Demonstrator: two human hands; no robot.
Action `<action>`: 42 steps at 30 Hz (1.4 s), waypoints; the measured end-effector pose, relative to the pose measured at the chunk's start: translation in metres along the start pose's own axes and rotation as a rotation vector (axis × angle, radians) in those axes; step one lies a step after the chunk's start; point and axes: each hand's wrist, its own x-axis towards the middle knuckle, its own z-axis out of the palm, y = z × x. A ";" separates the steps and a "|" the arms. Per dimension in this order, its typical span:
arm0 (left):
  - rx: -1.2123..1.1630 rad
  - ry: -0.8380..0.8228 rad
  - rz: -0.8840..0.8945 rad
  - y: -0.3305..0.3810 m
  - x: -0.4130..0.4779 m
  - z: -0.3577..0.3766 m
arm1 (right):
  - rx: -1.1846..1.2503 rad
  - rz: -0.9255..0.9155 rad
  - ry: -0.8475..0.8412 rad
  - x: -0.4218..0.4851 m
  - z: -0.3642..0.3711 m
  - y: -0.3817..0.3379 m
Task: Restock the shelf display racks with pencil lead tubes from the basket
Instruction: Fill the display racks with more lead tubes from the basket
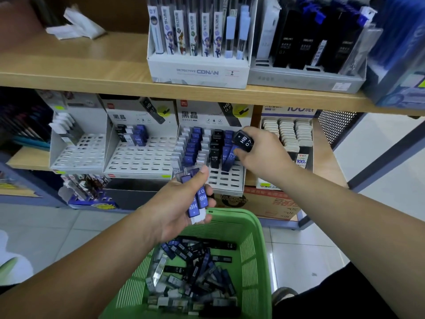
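Wooden shelf (pixel 92 72), slotted white rack (pixel 226 178); right hand (pixel 264 153) pinches black tube (pixel 243 140); left hand (pixel 177 203) clutches blue tubes (pixel 199 200).

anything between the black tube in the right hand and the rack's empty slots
Nothing visible: the black tube in the right hand is over the rack, its front slots open below.
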 end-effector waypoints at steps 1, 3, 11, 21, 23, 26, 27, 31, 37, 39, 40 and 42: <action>0.022 -0.004 0.010 -0.001 0.000 -0.001 | 0.002 -0.004 -0.007 0.001 0.001 0.001; 0.031 -0.019 0.025 -0.002 0.001 -0.004 | -0.011 -0.023 -0.021 0.003 0.003 0.000; 0.063 -0.068 0.065 -0.003 -0.001 -0.005 | -0.194 -0.114 -0.007 0.000 0.017 0.009; 0.116 -0.103 0.076 0.001 -0.003 -0.009 | -0.240 -0.079 -0.060 -0.004 0.012 0.001; 0.147 -0.137 0.063 0.002 -0.003 -0.007 | -0.035 -0.047 -0.071 -0.009 0.004 -0.008; 0.225 -0.197 0.037 0.001 -0.003 -0.003 | 0.461 0.075 -0.212 -0.021 -0.007 -0.025; 0.260 -0.207 0.032 0.001 -0.003 -0.002 | 0.552 0.115 -0.278 -0.025 -0.009 -0.030; 0.280 -0.294 0.044 0.000 0.000 0.003 | 0.553 0.182 -0.431 -0.031 -0.013 -0.030; 0.301 -0.333 0.082 -0.005 0.002 0.010 | 0.568 0.240 -0.394 -0.030 -0.014 -0.020; 0.309 -0.313 0.090 -0.006 0.003 0.012 | 0.561 0.234 -0.398 -0.031 -0.015 -0.020; 0.296 -0.309 0.084 -0.006 0.004 0.012 | 0.555 0.229 -0.404 -0.031 -0.016 -0.021; 0.223 -0.330 0.040 -0.005 0.004 0.011 | 0.554 0.211 -0.417 -0.033 -0.016 -0.022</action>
